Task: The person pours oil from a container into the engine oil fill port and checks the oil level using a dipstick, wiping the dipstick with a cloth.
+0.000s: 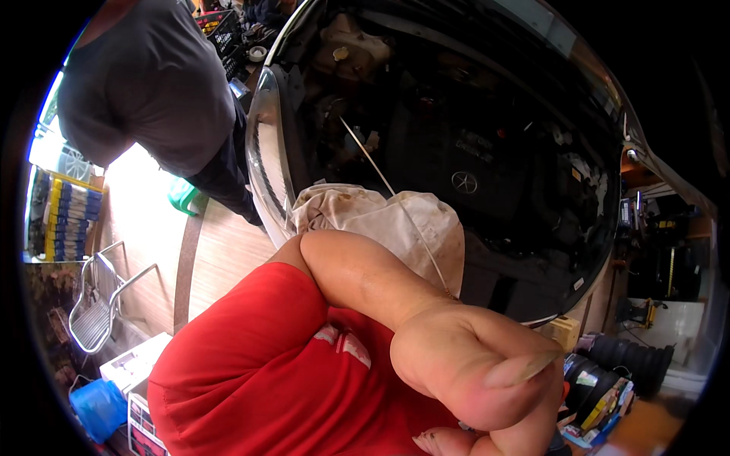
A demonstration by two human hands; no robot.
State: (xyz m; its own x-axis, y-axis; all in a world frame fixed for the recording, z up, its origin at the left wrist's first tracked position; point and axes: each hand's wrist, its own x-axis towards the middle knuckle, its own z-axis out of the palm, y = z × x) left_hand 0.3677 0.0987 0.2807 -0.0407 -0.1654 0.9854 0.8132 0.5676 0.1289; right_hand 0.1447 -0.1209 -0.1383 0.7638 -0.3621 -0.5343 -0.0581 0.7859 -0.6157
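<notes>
My left arm, in a red sleeve, bends at the elbow and crosses to the right. Close to the camera, my left hand (487,365) is curled with its thumb folded over; whatever its fingers hold is hidden. Below it, bits of fingers (442,439) show at the lower edge, probably of my right hand, which is mostly covered. Beyond my forearm, a stained, pale cloth (426,228) drapes over the front edge of a car. A thin pale rod (388,181) slants from the engine bay (456,144) across the cloth towards my left wrist.
A person in a dark grey shirt (163,91) stands at the left by the headlight (266,144). Further left are a metal-framed chair (95,311) and a blue container (99,410). Stacked black tyres (593,380) stand at the lower right.
</notes>
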